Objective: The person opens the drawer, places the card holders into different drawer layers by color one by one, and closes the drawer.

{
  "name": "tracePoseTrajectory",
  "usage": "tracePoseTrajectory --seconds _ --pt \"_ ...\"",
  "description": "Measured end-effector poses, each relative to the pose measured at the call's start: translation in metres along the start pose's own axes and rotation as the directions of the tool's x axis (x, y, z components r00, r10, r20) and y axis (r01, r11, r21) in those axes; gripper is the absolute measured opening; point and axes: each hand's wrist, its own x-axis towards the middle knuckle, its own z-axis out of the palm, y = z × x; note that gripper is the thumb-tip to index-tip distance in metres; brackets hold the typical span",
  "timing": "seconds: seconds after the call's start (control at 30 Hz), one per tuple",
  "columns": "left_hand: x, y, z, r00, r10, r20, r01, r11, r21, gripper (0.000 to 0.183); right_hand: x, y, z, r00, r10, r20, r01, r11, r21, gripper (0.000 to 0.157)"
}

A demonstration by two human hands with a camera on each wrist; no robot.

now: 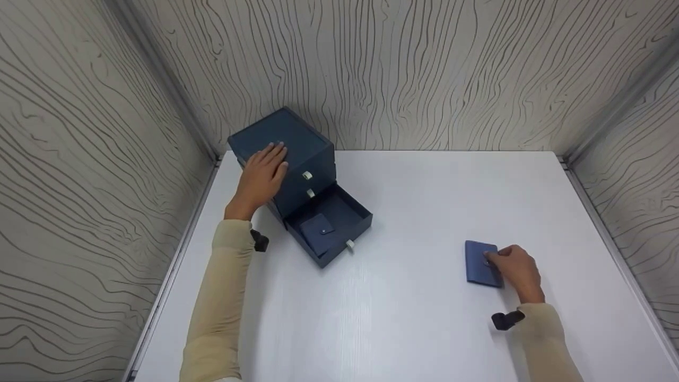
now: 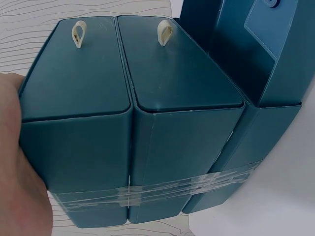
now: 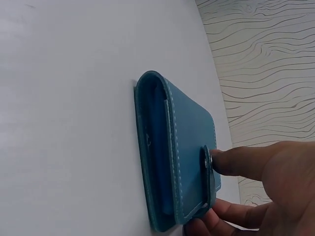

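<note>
My left hand (image 1: 262,172) rests with extended fingers on top of a dark blue three-drawer box (image 1: 289,135). Its bottom drawer (image 1: 347,209) is pulled out, and inside lies a blue snap wallet (image 1: 318,231). At the right of the table, my right hand (image 1: 517,268) pinches a second blue wallet (image 1: 480,265) at its strap side. In the right wrist view, the thumb lies against the snap strap (image 3: 210,172) and the other fingers are at the wallet's edge. Folded over, this wallet shows white stitching and an open end.
Small pale loop tabs (image 2: 165,33) mark the drawer fronts. Clear tape (image 2: 152,194) runs around the box's side. Under everything is a white table (image 1: 403,307), bordered by wood-grain patterned walls (image 1: 398,69) at the back and both sides.
</note>
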Motion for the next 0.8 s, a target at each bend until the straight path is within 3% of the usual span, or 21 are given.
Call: tracePoseTrajectory --seconds 0.8 --pt "0.0001 -0.0017 0.0009 1.0 0.009 -0.004 -0.009 1.0 0.004 0.057 0.0084 -0.001 0.0011 0.999 0.031 0.026 -0.032 0.999 0.041 0.074"
